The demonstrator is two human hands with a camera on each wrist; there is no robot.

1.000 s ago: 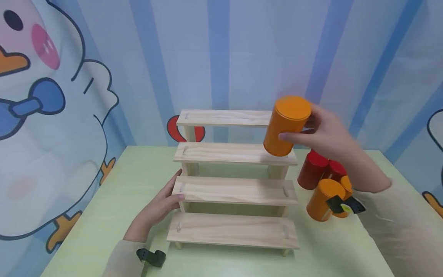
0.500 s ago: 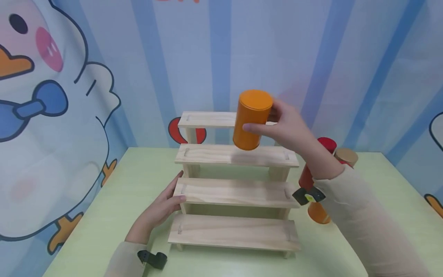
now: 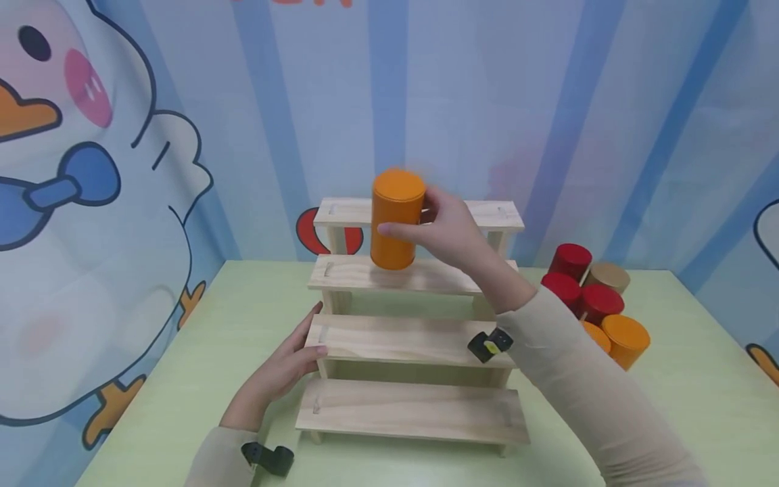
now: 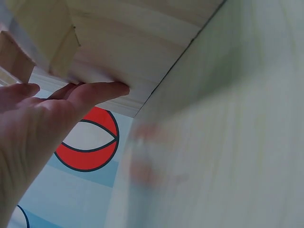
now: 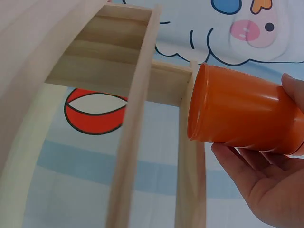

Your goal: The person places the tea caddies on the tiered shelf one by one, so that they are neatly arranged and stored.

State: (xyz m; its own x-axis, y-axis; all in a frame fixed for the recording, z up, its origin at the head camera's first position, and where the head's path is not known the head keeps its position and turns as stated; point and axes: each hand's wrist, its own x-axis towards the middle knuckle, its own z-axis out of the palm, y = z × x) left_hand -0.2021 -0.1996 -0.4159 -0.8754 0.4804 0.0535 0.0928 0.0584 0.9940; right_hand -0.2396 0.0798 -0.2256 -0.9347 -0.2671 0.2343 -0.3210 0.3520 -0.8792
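Note:
My right hand (image 3: 447, 226) grips an upright orange canister (image 3: 397, 220), thumb across its near side and fingers behind. In the head view the canister overlaps the top two boards of a four-step wooden display stand (image 3: 414, 338). The right wrist view shows the canister's bottom rim (image 5: 197, 102) close to a board edge, with the right hand (image 5: 266, 185) around its body. My left hand (image 3: 276, 372) holds the stand's left end, thumb on the second board from the bottom. In the left wrist view, the left hand's fingers (image 4: 102, 91) lie along the wood.
Right of the stand, a cluster of canisters stands on the pale green table (image 3: 255, 291): several red ones (image 3: 601, 302), orange ones (image 3: 627, 338) and one with a tan lid (image 3: 607, 276). A blue striped backdrop (image 3: 450, 95) with cartoon figures hangs behind.
My right hand has carried the orange canister leftward, from the stand's right end to left of its middle, and set it more upright. The left hand stays on the stand.

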